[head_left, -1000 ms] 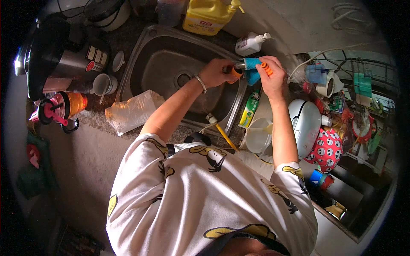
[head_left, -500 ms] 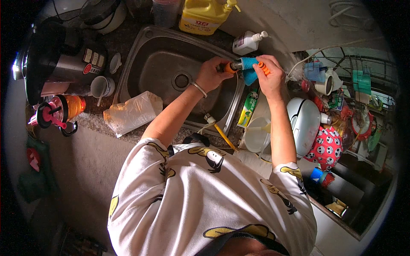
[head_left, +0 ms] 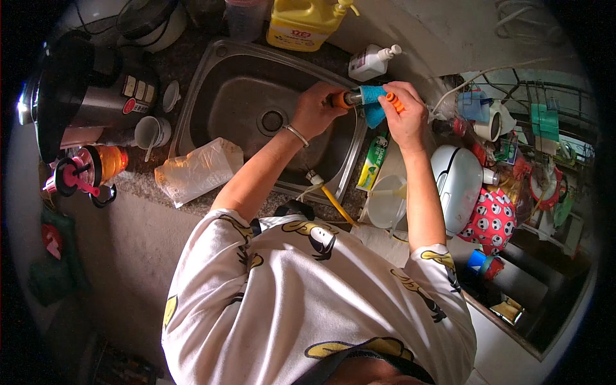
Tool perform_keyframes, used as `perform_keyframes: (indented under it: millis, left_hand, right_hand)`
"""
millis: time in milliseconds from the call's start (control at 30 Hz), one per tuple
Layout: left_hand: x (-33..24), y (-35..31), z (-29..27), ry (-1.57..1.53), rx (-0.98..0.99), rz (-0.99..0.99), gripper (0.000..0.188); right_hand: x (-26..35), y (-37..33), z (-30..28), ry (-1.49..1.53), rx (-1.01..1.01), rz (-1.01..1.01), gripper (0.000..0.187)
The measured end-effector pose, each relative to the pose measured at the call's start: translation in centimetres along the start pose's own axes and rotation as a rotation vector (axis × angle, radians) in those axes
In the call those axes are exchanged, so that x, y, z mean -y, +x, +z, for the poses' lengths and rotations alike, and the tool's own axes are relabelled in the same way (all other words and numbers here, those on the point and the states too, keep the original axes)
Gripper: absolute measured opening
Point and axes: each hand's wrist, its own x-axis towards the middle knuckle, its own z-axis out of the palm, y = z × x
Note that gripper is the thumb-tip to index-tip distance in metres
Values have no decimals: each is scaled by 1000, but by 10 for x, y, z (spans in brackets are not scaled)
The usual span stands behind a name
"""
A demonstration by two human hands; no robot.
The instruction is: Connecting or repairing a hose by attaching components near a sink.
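Both hands on level, left-pointing tool

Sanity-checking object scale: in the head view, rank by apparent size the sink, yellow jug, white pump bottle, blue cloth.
1. sink
2. yellow jug, partly cropped at the top edge
3-4. white pump bottle and blue cloth: look alike, and the cloth is partly hidden.

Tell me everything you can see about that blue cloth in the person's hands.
The blue cloth is small, soft-looking and bunched, wrapped around a slim tool with an orange handle end and a metal-looking middle. It is held over the right rim of the steel sink. The right hand grips it, a fold hanging below the fingers; the left hand holds the tool's orange end beside it. Whether it is wet cannot be told.
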Motion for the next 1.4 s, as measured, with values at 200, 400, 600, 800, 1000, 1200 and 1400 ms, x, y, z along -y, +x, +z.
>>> perform_keyframes:
  millis: [200,400,600,800,1000,1200,1400]
  left_hand:
    - [-4,2,-2,88,-3,57,40]
    - [4,-2,0,45,-32,-39,41]
    - [1,-34,-11,-185,-26,-214,42]
    - [-53,-90,-23,-740,37,-358,40]
    - [-81,-127,-31,-684,79,-268,40]
    - [-95,-146,-37,-749,121,-228,40]
    - [-93,-163,-35,-1236,93,-668,35]
  right_hand:
    - [0,-1,0,-10,0,2,20]
    - [0,-2,2,0,-16,-2,20]
    - [8,-12,4,128,-231,-20,18]
    - [61,-68,3,577,-41,159,13]
    - [115,-104,12,808,129,236,26]
    - [130,-120,6,711,87,178,24]
    - [143,-129,-3,806,-26,47,25]
